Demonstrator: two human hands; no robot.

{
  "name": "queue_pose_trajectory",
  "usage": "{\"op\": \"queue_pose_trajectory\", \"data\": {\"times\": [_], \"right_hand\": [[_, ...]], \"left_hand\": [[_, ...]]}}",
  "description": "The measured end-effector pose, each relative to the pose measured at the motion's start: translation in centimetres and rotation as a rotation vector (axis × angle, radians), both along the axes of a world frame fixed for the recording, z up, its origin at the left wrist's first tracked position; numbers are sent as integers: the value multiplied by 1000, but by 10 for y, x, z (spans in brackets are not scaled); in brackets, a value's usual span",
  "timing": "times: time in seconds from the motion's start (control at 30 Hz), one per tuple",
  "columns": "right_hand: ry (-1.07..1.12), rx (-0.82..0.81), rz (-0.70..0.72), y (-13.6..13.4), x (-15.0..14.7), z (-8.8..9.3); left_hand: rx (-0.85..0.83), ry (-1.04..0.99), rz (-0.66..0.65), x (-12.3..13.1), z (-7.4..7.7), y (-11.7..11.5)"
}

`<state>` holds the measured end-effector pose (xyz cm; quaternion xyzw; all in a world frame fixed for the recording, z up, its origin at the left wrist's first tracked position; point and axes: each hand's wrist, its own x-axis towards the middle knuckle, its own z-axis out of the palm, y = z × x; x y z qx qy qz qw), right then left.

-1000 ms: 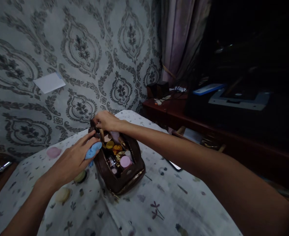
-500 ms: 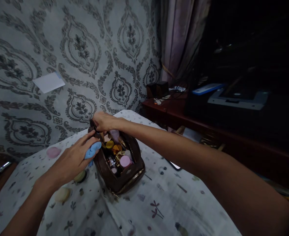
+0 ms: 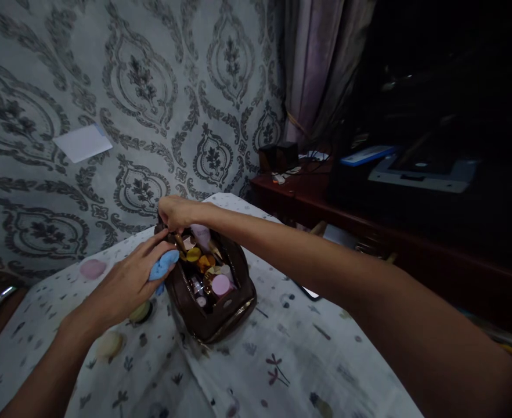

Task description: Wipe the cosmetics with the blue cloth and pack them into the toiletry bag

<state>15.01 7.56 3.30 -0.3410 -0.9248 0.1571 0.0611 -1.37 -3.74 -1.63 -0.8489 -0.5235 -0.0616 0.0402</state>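
Observation:
A brown makeup bag (image 3: 186, 302) lies unzipped on the patterned cloth, filled with several cosmetics, among them a pink-lidded jar (image 3: 221, 285), a pale purple tube (image 3: 201, 237) and yellow and orange round items. My left hand (image 3: 136, 276) holds a bunched light blue cloth (image 3: 163, 265) under its fingers, and its fingertips touch the bag's left rim. At the bag's far end, my right hand (image 3: 178, 213) is closed around the rim. Its fingertips are partly hidden, so the exact point of grip is unclear.
On the tablecloth (image 3: 247, 383) left of the bag lie a pink sponge (image 3: 93, 269), a cream sponge (image 3: 110, 345) and a greenish round item (image 3: 140, 312). A phone (image 3: 310, 294) lies under my right forearm. A dark red cabinet (image 3: 291, 188) stands right.
My right hand has shifted slightly left along the bag's far end. The left hand and blue cloth stay nearly where they were.

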Motion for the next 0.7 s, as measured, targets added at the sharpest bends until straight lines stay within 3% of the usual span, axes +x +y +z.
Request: {"op": "queue_pose_trajectory", "data": {"times": [0.33,0.7], "right_hand": [[61,-32,-13,9,10,-3],[7,68,16,11,9,-8]], "left_hand": [[-30,-10,6,0,1,0],[-36,-13,29,-3,-2,1]]}}
